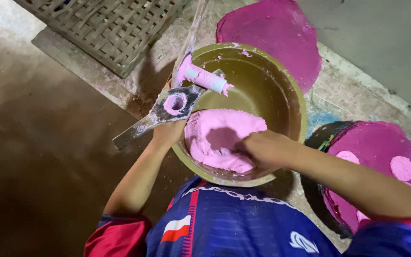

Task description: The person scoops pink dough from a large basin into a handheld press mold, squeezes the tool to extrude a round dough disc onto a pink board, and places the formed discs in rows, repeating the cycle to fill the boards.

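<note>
Pink soft dough [222, 140] fills the olive round plastic basin [291, 90] at six o'clock. My right hand [267, 148] digs in, fingers clenched on it. My left hand [167, 132] grips the grey metal press [170, 107] at nine o'clock. I judge scooping is underway; next needs a lump pulled free.

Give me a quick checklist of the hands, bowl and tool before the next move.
1. Right hand pressed into the pink dough mass: ok.
2. Left hand gripping the rim of the round olive-green bowl: ok.
3. Flat grey metal press tool with a dough-filled hole lying over the rim: ok.
4. Pink-coated cylinder secure on the rim: cannot tell.
5. Dough inside the bowl, none spilled: ok.
</note>
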